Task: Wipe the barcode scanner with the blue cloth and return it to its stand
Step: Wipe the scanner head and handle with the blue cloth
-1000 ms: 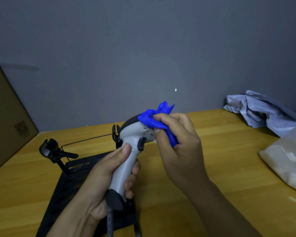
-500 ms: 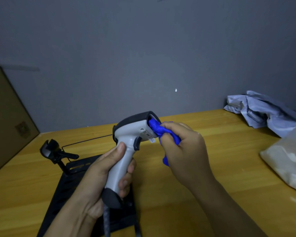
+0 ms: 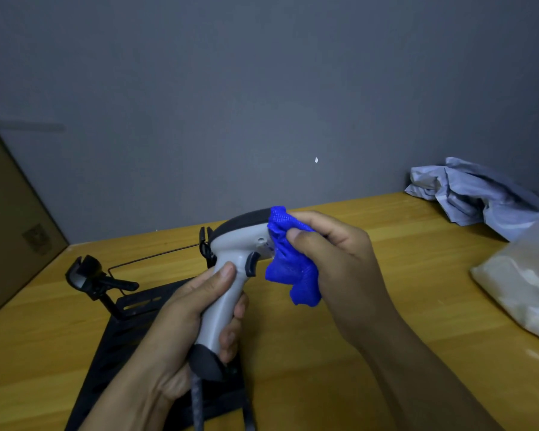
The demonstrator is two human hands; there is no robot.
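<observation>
My left hand (image 3: 181, 325) grips the grey handle of the barcode scanner (image 3: 231, 275), which is held upright above the table with its dark-topped head pointing right. My right hand (image 3: 336, 262) holds the bunched blue cloth (image 3: 290, 265) pressed against the front of the scanner's head, covering its window. The scanner's cable hangs down from the handle's dark base. The black stand (image 3: 106, 362) lies flat on the table under my left hand, with its cradle arm (image 3: 87, 275) raised at the far left.
A wooden table (image 3: 339, 368) runs to a grey wall. A cardboard box (image 3: 10, 225) leans at the left. Crumpled grey wrapping (image 3: 476, 194) and a translucent white plastic bag (image 3: 523, 287) sit at the right.
My right hand has shifted the cloth from inside the scanner's front to spread over the head's front and top edge. The scanner has tilted slightly; my left hand keeps its grip.
</observation>
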